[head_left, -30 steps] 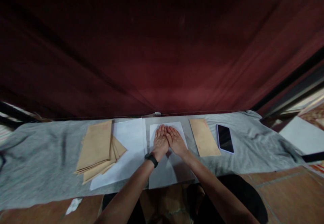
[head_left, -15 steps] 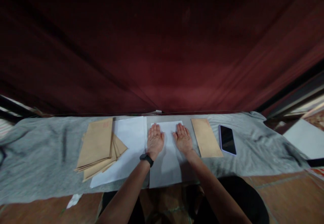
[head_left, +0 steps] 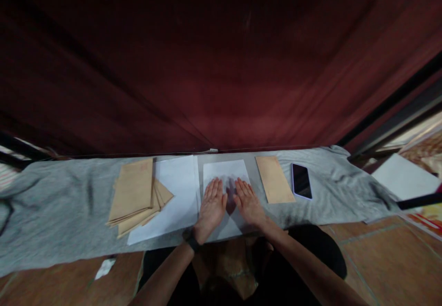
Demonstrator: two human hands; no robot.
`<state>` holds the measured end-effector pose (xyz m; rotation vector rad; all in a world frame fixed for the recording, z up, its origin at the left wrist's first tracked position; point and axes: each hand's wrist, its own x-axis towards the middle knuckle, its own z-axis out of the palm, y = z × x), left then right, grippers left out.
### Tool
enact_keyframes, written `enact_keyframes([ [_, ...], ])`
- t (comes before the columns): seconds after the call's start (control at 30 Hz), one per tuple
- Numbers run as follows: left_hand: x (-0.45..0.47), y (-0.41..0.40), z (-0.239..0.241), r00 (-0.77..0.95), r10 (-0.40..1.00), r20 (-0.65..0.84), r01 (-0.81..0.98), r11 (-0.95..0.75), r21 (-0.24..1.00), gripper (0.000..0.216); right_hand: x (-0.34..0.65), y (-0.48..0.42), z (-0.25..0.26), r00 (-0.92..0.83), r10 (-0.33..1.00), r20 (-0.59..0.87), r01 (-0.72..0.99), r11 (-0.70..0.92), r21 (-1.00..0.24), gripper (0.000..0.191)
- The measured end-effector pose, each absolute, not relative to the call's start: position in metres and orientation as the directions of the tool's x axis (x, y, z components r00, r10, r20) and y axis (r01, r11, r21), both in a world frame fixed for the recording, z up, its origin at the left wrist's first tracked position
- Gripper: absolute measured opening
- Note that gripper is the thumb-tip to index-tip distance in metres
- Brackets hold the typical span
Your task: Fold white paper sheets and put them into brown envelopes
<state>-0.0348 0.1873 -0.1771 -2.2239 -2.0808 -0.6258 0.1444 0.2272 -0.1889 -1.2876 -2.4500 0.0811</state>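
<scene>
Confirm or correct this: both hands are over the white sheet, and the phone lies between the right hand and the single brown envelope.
Wrong order: the head view shows the single brown envelope between the right hand and the phone. The rest stands.

A rectangular white paper sheet (head_left: 226, 168) lies between fanned brown paper envelopes (head_left: 133, 188), left, and a lone oblong brown envelope (head_left: 275, 180). Farther right lies a purple-rimmed rectangular phone (head_left: 301, 181).

Grey cloth (head_left: 69, 209) (envelopes (head_left: 133, 188), paper (head_left: 226, 167), phone (head_left: 301, 180) atop)
</scene>
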Motion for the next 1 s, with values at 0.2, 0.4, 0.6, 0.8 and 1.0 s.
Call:
enact_keyframes([
  [0.2,-0.014,0.109,-0.182,0.167,0.958,0.235,0.961,-0.212,0.180,0.056,0.160,0.167,-0.195,-0.642,0.715,0.277,0.682,0.697,-0.219,0.053],
  [0.4,-0.022,0.095,-0.178,0.142,0.968,0.207,0.975,-0.174,0.141,0.061,0.174,0.170,-0.192,-0.576,0.769,0.277,0.735,0.636,-0.236,0.057],
  [0.6,-0.030,0.074,-0.174,0.182,0.965,0.190,0.974,-0.203,0.102,0.068,0.200,0.174,-0.192,-0.529,0.803,0.275,0.766,0.591,-0.253,0.057],
  [0.8,-0.036,0.069,-0.169,0.202,0.966,0.159,0.973,-0.217,0.079,0.054,0.211,0.177,-0.190,-0.526,0.814,0.247,0.754,0.580,-0.308,0.055],
  [1.0,-0.052,0.083,-0.159,0.221,0.970,0.102,0.963,-0.234,0.134,0.051,0.228,0.184,-0.165,-0.745,0.663,0.070,0.573,0.691,-0.441,0.073],
])
